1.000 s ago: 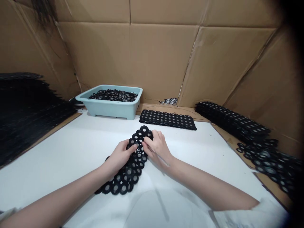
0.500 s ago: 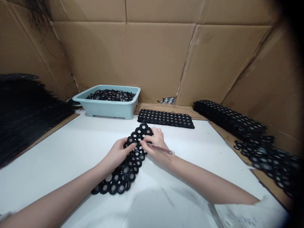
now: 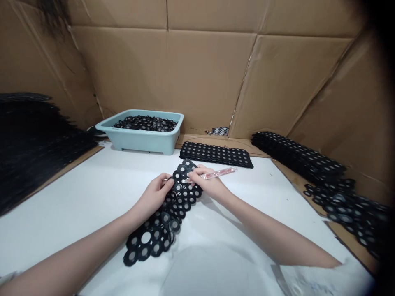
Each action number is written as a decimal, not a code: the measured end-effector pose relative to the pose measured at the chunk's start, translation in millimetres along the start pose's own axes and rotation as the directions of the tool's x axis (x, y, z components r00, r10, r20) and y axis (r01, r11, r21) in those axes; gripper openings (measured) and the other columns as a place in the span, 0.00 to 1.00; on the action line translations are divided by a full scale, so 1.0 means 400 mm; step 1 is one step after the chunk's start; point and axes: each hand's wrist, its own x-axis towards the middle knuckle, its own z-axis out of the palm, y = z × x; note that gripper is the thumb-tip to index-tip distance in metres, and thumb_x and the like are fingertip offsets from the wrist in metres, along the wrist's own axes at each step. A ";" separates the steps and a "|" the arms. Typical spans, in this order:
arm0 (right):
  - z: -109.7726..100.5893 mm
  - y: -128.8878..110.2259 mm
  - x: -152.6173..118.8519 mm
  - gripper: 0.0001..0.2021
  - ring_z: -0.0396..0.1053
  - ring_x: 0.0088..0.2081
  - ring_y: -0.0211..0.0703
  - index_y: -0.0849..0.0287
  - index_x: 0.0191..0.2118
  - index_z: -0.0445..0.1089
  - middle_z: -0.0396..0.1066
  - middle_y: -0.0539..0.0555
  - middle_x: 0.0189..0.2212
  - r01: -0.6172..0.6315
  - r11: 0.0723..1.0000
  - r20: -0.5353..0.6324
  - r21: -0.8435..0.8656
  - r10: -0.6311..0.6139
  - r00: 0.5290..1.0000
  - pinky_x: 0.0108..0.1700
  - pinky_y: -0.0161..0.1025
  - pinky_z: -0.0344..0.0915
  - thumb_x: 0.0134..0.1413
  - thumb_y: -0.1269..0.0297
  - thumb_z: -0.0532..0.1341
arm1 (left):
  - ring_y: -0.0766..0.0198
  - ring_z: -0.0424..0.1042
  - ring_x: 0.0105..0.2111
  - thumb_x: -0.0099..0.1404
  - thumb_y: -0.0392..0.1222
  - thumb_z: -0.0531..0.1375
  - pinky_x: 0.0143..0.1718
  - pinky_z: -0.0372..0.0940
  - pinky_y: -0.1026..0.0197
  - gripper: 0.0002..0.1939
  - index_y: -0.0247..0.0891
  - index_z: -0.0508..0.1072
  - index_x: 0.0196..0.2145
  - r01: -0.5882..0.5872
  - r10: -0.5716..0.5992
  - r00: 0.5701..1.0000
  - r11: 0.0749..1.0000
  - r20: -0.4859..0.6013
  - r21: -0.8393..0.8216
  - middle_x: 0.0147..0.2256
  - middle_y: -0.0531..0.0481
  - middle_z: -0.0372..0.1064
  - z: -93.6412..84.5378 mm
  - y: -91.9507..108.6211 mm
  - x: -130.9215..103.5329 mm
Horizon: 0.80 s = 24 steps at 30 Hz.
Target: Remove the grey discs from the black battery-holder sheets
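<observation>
A sheet of joined black rings with pale round centres (image 3: pixel 156 234) runs slantwise over the white table (image 3: pixel 77 197). My left hand (image 3: pixel 156 192) pinches its left edge between thumb and fingers. My right hand (image 3: pixel 208 181) is closed on a slim clear tool with a reddish inside (image 3: pixel 220 173), whose tip points left onto the upper part of the sheet. Some fingers of my right hand lie at or behind the sheet's right edge and are partly hidden.
A light blue basin (image 3: pixel 142 140) of black rings stands at the back left. Behind the hands lies a flat ring sheet (image 3: pixel 216 154). Stacked sheets (image 3: pixel 296 154) and a loose pile (image 3: pixel 348 209) are at right, a tall dark stack (image 3: pixel 37 144) at left. Cardboard walls enclose the table.
The tool has swung from pointing down to the right to pointing up to the right. My right hand has turned with it, and the sheet's lower part has shifted slightly.
</observation>
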 end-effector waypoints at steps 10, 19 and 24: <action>0.038 -0.004 -0.024 0.13 0.60 0.33 0.39 0.59 0.21 0.58 0.60 0.48 0.26 -0.011 1.000 -0.099 0.013 0.012 0.995 0.37 0.36 0.55 0.53 0.61 0.51 | 0.66 0.60 0.25 0.55 0.52 0.55 0.27 0.54 0.65 0.15 0.36 0.62 0.25 0.074 -0.066 0.996 0.984 0.055 -0.159 0.24 0.54 0.60 0.003 -0.004 -0.013; 0.056 0.004 -0.026 0.11 0.58 0.29 0.37 0.59 0.23 0.56 0.58 0.48 0.25 -0.066 0.978 -0.038 0.198 0.075 0.996 0.31 0.34 0.55 0.54 0.61 0.49 | 0.65 0.64 0.26 0.53 0.52 0.58 0.28 0.56 0.65 0.15 0.35 0.67 0.27 0.182 -0.161 0.982 0.941 0.096 -0.285 0.26 0.51 0.67 0.004 -0.009 -0.010; 0.063 -0.016 -0.032 0.11 0.58 0.33 0.38 0.59 0.22 0.57 0.57 0.48 0.27 -0.027 0.997 -0.090 0.069 0.033 0.995 0.36 0.36 0.56 0.52 0.60 0.52 | 0.66 0.64 0.27 0.54 0.50 0.58 0.29 0.56 0.65 0.14 0.35 0.69 0.27 0.165 -0.140 0.985 0.936 0.099 -0.311 0.27 0.51 0.68 0.007 -0.009 -0.018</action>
